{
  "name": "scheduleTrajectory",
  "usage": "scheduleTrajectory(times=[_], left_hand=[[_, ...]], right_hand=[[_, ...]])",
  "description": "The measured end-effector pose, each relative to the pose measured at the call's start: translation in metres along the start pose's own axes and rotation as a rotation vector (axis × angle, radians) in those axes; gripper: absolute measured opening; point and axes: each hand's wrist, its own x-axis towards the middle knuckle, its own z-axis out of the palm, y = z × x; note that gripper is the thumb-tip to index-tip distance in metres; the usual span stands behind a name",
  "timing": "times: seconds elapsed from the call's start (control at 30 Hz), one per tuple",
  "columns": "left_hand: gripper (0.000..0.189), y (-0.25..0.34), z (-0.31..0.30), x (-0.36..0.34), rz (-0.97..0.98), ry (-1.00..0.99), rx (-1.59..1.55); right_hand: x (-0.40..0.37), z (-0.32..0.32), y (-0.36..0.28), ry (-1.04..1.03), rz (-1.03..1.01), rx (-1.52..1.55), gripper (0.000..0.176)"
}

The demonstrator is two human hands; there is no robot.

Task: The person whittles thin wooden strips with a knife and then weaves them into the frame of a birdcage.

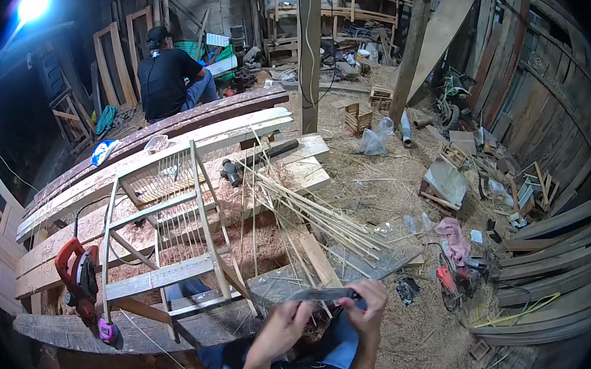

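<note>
Low at centre, right hand (369,303) clamped on a long dark-grey metal blade (318,295), level over the lap. Left hand (286,326) curled against its underside, grip unclear; pale thin wooden strips (307,213) heaped just beyond.

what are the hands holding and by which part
A knife: right hand grips its handle end; left hand is closed below the blade's tip, what it pinches cannot be told.
</note>
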Motion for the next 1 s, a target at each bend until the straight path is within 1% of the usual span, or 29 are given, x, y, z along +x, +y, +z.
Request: scheduleTrajectory(times=[0.03,0.07,0.1,0.13,0.17,0.2,0.23,0.27,0.3,0.33,0.4,0.43,0.47,0.53,0.6,0.67,0.8,0.87,0.9,0.93,0.97,1.0], left_hand=[[0.020,0.010,-0.004,-0.002,0.060,0.052,-0.078],[0.020,0.012,-0.010,-0.008,0.062,0.052,-0.076],[0.022,0.012,-0.016,-0.014,0.078,0.012,-0.171],[0.025,0.011,-0.019,-0.018,0.097,-0.025,-0.269],[0.030,0.009,-0.018,-0.020,0.169,-0.023,-0.303],[0.030,0.008,-0.019,-0.012,0.173,-0.015,-0.307],[0.029,0.004,-0.019,-0.003,0.155,0.055,-0.286],[0.029,0.001,-0.018,0.001,0.134,0.117,-0.264],[0.026,0.001,-0.018,0.004,0.032,0.036,-0.448],[0.026,0.001,-0.013,0.009,0.046,0.029,-0.448],[0.022,-0.003,-0.002,0.009,0.020,-0.040,-0.502],[0.019,0.000,0.000,0.007,0.018,-0.065,-0.471],[0.019,-0.006,0.001,0.007,0.015,-0.060,-0.465],[0.016,-0.019,0.007,0.009,0.081,-0.021,-0.447],[0.014,-0.023,0.010,0.009,0.077,0.021,-0.447],[0.016,-0.027,0.010,0.010,0.055,-0.030,-0.269],[0.015,-0.017,0.013,0.009,0.105,-0.016,-0.155],[0.013,0.001,0.009,0.005,0.366,0.093,0.215],[0.013,-0.001,0.010,0.006,0.366,0.092,0.214],[0.012,-0.003,0.010,0.007,0.409,0.097,0.191],[0.013,-0.005,0.011,0.007,0.450,0.103,0.168],[0.013,-0.006,0.012,0.007,0.449,0.104,0.167]], right_hand=[[-0.002,0.000,0.007,0.084,-0.004,-0.034,0.038],[-0.011,0.004,0.022,0.215,0.031,-0.067,0.035],[-0.018,-0.005,0.027,0.310,0.527,-0.010,0.037],[-0.021,-0.016,0.044,0.437,0.597,-0.001,0.045],[-0.028,-0.027,0.055,0.409,0.543,-0.058,0.048],[-0.033,-0.033,0.061,0.378,0.495,-0.115,0.050],[-0.024,-0.035,0.036,0.310,0.448,-0.033,0.054],[-0.025,-0.028,0.030,0.284,0.416,0.042,0.053],[-0.022,-0.022,0.022,0.272,0.347,0.082,0.053],[-0.015,-0.014,0.015,0.267,0.270,0.125,0.053],[-0.002,-0.009,-0.008,0.137,0.170,0.142,0.051],[0.006,-0.008,-0.020,0.048,0.154,0.205,0.047],[0.005,-0.001,-0.024,0.069,0.073,0.168,0.042],[0.017,0.001,-0.047,-0.060,0.045,0.156,0.039],[0.014,0.012,-0.047,-0.062,0.029,0.175,0.038],[0.014,0.016,-0.048,-0.057,0.015,0.191,0.037],[0.014,0.011,-0.049,-0.015,0.043,0.225,0.036],[0.013,0.010,-0.048,-0.010,0.055,0.233,0.036],[0.012,0.010,-0.045,0.007,0.042,0.229,0.037],[0.010,0.011,-0.043,0.022,0.028,0.226,0.038],[0.009,0.012,-0.040,0.018,0.029,0.225,0.038],[0.008,0.012,-0.036,-0.010,0.028,0.204,0.039]])
